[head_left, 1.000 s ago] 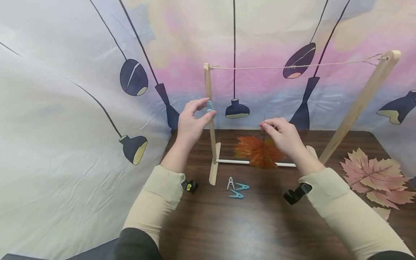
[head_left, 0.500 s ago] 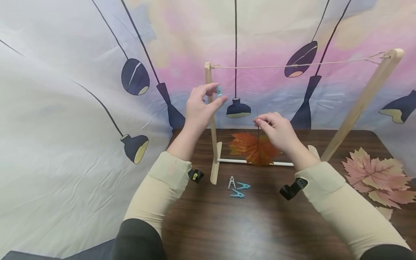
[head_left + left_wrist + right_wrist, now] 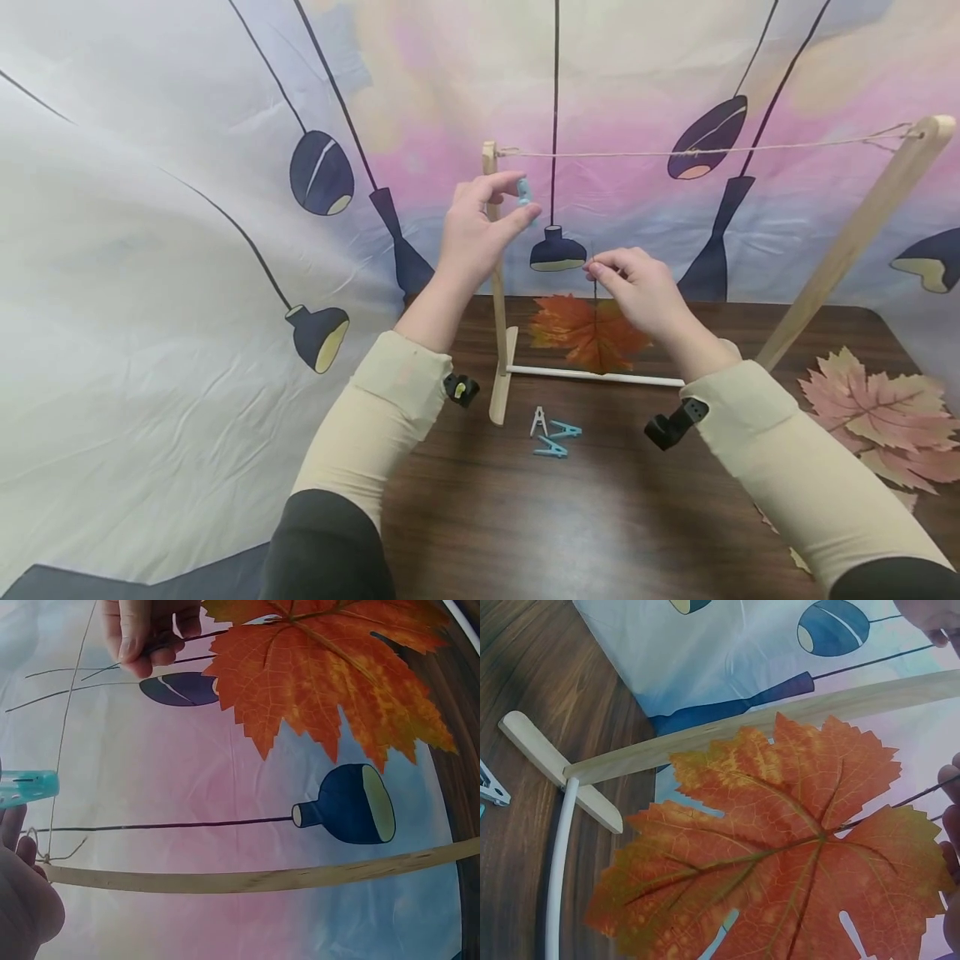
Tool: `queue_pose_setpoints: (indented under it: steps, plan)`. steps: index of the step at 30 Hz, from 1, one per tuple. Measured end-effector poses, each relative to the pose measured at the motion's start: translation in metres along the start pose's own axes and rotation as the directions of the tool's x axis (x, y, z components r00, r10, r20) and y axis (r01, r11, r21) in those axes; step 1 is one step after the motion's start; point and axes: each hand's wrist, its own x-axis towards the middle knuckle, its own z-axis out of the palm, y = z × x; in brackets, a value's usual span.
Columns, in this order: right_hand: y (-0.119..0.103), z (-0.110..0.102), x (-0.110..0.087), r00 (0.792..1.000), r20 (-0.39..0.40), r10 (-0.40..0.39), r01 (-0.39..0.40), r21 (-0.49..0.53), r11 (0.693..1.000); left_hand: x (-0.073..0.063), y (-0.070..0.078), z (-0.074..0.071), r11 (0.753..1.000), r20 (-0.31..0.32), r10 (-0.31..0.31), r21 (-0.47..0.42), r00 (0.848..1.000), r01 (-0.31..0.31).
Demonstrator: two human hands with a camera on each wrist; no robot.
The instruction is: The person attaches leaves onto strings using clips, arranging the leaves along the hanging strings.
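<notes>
My left hand [image 3: 480, 221] pinches a light blue clothespin [image 3: 523, 192] between thumb and fingers, beside the left wooden post and below the string [image 3: 622, 154]. In the left wrist view the clothespin [image 3: 30, 787] overlaps the string near its knot. With thumb and fingertips my right hand [image 3: 637, 287] pinches the thin dark stem of an orange artificial maple leaf [image 3: 592, 333]. The leaf hangs down from the stem, in front of the frame's white bottom rod [image 3: 637, 379]. Its orange face with raised veins fills much of the right wrist view, where the right fingers show only at the edge.
Wooden posts [image 3: 847, 250] hold the string at both ends. Two blue clothespins [image 3: 551, 448] and a whitish one [image 3: 538, 422] lie on the brown table [image 3: 600, 517]. Pink and cream leaves [image 3: 877, 408] are stacked at the right. A cloth backdrop with printed lamps stands behind.
My left hand has risen and moved right with the clothespin, closer to the string. My right hand has lifted the leaf slightly and shifted it a little left.
</notes>
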Motion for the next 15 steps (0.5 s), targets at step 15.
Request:
queue_pose_setpoints:
  steps: [15]
  plan:
    - [-0.011, 0.004, 0.01, 1.0, 0.0, -0.02, 0.02, 0.045, 0.999, 0.027, 0.019, 0.002, 0.993, -0.037, 0.036, 0.11, 0.999, -0.032]
